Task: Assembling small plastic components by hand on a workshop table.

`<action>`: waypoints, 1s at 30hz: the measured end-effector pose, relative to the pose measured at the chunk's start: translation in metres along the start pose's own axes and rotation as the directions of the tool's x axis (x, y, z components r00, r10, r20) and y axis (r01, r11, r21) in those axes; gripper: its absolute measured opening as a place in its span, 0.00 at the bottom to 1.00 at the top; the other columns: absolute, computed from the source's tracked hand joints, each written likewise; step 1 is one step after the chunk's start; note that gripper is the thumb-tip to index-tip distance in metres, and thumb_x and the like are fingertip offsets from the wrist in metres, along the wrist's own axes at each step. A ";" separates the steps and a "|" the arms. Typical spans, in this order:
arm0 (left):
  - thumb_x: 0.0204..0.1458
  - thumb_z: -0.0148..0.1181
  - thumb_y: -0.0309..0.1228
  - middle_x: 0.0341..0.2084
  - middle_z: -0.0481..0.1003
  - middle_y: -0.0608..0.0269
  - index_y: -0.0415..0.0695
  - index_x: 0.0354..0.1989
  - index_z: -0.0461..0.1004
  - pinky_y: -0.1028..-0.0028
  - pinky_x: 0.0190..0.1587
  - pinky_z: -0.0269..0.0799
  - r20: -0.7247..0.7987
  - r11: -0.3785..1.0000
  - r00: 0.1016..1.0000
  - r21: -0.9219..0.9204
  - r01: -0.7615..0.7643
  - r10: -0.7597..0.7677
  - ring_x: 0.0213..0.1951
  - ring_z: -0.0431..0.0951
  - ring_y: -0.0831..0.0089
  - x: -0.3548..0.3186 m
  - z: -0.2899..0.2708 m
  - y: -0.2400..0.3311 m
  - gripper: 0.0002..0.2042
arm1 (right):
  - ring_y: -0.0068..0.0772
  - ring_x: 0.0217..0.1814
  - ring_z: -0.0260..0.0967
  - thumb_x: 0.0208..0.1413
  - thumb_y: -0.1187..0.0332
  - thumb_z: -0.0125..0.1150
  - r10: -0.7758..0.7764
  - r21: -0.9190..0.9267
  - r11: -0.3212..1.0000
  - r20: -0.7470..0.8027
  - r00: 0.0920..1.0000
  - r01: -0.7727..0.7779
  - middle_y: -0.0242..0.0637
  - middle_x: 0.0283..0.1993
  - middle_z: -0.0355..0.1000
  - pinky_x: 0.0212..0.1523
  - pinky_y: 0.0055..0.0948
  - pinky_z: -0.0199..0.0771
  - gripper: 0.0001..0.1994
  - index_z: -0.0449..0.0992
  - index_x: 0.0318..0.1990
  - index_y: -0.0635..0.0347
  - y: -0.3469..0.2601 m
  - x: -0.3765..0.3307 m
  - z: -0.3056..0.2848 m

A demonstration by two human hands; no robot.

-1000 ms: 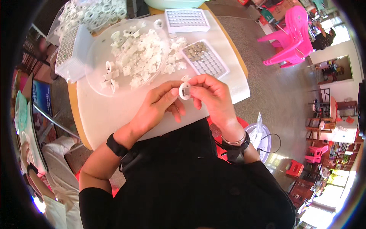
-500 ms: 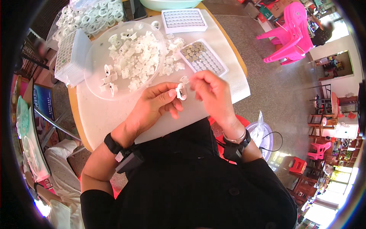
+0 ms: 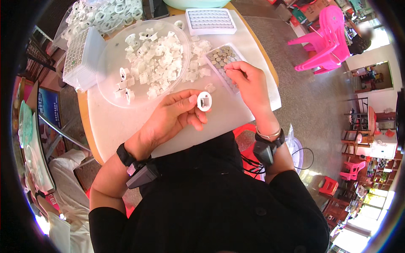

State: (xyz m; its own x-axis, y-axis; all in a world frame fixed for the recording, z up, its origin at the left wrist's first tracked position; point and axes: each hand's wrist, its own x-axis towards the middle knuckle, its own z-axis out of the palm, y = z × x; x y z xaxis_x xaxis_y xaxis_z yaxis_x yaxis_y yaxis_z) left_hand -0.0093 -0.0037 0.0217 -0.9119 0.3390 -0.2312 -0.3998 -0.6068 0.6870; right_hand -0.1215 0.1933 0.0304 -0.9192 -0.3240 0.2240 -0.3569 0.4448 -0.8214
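Note:
My left hand pinches a round white plastic fitting between thumb and fingers, its squarish opening turned up. My right hand is over the near right part of a white tray, thumb and forefinger pressed together; whatever is between them cannot be made out. Grey round metal discs lie in a loose heap at the tray's far end. A small white plastic piece rests on the table just beyond the fitting.
A clear round dish full of small white plastic pieces stands at the centre left. Stacked trays and a heap of round white parts are farther left. Another filled tray sits at the back, near a pale green basin.
My right hand has moved right, away from the fitting, to the tray of discs. My left hand has turned the fitting so that its opening faces up.

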 end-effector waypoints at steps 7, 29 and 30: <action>0.64 0.41 0.33 0.35 0.74 0.57 0.32 0.49 0.67 0.75 0.34 0.75 0.033 0.998 0.999 -0.068 0.001 0.001 0.32 0.76 0.71 -0.001 -0.003 0.002 0.16 | 0.17 0.28 0.65 0.54 0.72 0.58 0.246 0.423 0.843 0.245 0.938 -0.332 0.31 0.29 0.73 0.31 0.20 0.63 0.07 0.78 0.38 0.67 -0.030 -0.019 -0.008; 0.63 0.46 0.31 0.39 0.73 0.58 0.32 0.54 0.65 0.73 0.39 0.74 0.041 1.000 0.999 0.014 -0.018 0.017 0.37 0.75 0.72 0.001 0.000 -0.001 0.17 | 0.22 0.30 0.69 0.49 0.78 0.62 -0.173 0.188 0.972 0.181 0.968 0.138 0.33 0.30 0.69 0.28 0.23 0.68 0.03 0.75 0.32 0.63 -0.047 -0.045 0.005; 0.63 0.47 0.31 0.39 0.73 0.58 0.32 0.55 0.65 0.73 0.39 0.74 0.034 0.999 0.999 0.043 -0.021 0.019 0.37 0.75 0.72 0.000 0.001 -0.001 0.17 | 0.22 0.30 0.69 0.49 0.78 0.62 -0.172 0.189 0.972 0.181 0.968 0.137 0.33 0.30 0.69 0.28 0.23 0.68 0.03 0.75 0.32 0.63 -0.047 -0.045 0.005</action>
State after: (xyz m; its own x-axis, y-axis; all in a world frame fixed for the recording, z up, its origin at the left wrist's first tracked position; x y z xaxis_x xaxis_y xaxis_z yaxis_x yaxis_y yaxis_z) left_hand -0.0089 -0.0027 0.0215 -0.9157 0.3516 -0.1945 -0.3765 -0.5821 0.7207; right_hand -0.0623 0.1831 0.0568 -0.7987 -0.5410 0.2634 -0.4418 0.2300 -0.8672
